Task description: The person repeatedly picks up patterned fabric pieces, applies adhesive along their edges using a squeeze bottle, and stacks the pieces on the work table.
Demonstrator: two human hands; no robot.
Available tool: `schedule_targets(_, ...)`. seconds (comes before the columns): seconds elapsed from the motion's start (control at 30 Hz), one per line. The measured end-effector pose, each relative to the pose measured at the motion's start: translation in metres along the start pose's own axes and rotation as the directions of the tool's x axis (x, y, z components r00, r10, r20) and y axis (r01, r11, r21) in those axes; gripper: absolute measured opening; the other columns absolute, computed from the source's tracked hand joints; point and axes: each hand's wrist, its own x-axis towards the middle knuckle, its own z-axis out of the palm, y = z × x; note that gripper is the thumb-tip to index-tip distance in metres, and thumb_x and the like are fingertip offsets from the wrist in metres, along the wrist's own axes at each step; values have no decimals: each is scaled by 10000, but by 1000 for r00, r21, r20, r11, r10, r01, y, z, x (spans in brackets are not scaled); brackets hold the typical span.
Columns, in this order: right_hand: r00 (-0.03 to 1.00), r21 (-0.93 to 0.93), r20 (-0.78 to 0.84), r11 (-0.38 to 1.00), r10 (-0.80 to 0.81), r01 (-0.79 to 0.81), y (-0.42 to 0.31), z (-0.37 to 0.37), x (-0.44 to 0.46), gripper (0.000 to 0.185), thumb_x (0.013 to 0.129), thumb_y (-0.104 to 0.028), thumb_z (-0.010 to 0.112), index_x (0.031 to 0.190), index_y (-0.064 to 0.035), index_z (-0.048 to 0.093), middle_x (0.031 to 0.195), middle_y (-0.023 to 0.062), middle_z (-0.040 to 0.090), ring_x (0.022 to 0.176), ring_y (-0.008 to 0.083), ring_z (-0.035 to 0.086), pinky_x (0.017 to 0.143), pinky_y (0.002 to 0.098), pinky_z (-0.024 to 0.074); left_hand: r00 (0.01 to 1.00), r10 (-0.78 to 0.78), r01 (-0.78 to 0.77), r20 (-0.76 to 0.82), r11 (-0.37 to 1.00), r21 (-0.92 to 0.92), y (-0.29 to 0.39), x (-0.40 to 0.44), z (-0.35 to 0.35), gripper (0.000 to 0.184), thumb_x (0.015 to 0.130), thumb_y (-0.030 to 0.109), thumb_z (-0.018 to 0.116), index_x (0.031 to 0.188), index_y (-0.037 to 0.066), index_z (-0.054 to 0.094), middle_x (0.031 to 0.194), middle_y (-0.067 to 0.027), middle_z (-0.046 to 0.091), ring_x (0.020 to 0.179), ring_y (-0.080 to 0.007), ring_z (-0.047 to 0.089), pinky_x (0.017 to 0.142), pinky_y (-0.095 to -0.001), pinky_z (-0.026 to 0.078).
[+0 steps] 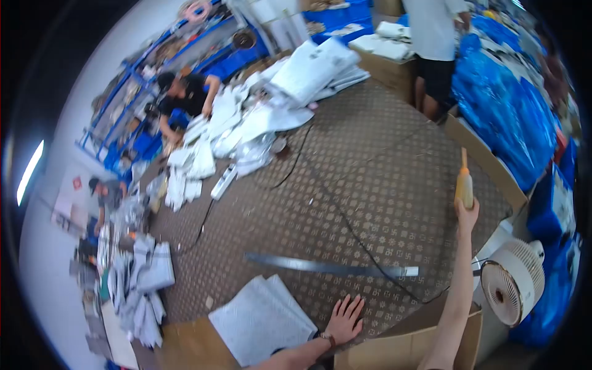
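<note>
My left hand (345,320) lies flat on the patterned brown table (370,185) near its front edge, fingers spread, with nothing in it. Just left of it are light grey-white sheets (262,320), partly overlapping. On the right, my right hand (467,213) is wrapped round a yellowish bottle (464,188) with an orange cap and a long thin nozzle that points away from me. A long dark metal strip (320,266) with a pale end lies across the table, beyond my left hand.
White fabric pieces (246,123) are piled at the far left, near a power strip (223,182). Black cables (345,216) cross the table. A fan (512,280) and an open cardboard box (401,351) stand at the near right. Several people are around the table.
</note>
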Motion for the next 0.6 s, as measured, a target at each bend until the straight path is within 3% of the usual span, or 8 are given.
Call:
schedule_targets(0.03,952,338,151,891,268,-304,-34,-3,-46,536,791,-101,716,1241,-39,430,1194,115,516,1009,196,581,841,312,499,1000,1,-1,-18,1000,-3,0,2,-2,640,843,310,523,1414,83,342,1477,-108,298,1351,-342,259,1091,-504,209)
schedule_targets(0.1,901,510,362,758,240,-407,-64,-18,-130,608,791,-86,715,1290,-47,372,1204,113,512,1068,210,559,905,309,483,999,-9,8,-41,1000,-22,-1,1,-8,639,841,301,522,1412,80,341,1476,-109,300,1349,-343,262,1095,-492,213)
schedule_targets(0.17,837,400,469,776,283,-487,-92,-35,-214,615,779,-66,717,1282,-42,364,1194,105,516,1068,204,561,911,316,473,998,-1,-2,-65,999,-39,-7,-3,-8,628,842,288,518,1408,76,345,1473,-113,303,1347,-342,265,1097,-485,217)
schedule_targets(0.23,807,242,531,867,258,-436,-107,-56,-286,627,764,-32,717,1282,-54,365,1201,93,514,1095,197,549,931,323,454,997,11,-17,-82,997,-70,-8,-8,-5,620,845,282,514,1405,73,348,1473,-115,303,1346,-342,266,1097,-484,220)
schedule_targets(0.3,746,241,598,822,293,-516,-127,-72,-349,673,739,-4,725,1298,-63,356,1220,86,507,1118,191,532,951,328,432,989,18,-35,-147,993,-112,-10,-14,0,634,823,224,540,1405,66,343,1472,-117,303,1348,-342,265,1103,-497,210)
schedule_targets(0.47,745,142,586,866,317,-480,-153,-129,-451,694,736,36,707,1319,-74,347,1229,88,501,1124,205,529,960,344,436,982,-39,-8,-184,969,-249,-13,-38,-6,645,787,120,547,1398,53,351,1452,-129,335,1338,-361,283,1109,-485,218)
schedule_targets(0.57,750,207,597,848,286,-488,-186,-133,-499,681,759,76,660,1341,-72,339,1240,87,489,1127,220,527,954,359,456,978,208,-156,-27,638,-754,-10,-88,-63,657,740,32,542,1376,35,376,1421,-141,376,1326,-379,302,1113,-462,234)
schedule_targets(0.6,735,247,619,819,278,-518,-195,-134,-514,684,765,74,657,1349,-72,332,1251,95,485,1138,245,525,963,376,455,982,185,-150,-39,640,-753,-11,-113,-89,657,740,32,542,1376,35,376,1421,-141,376,1326,-379,302,1113,-462,234)
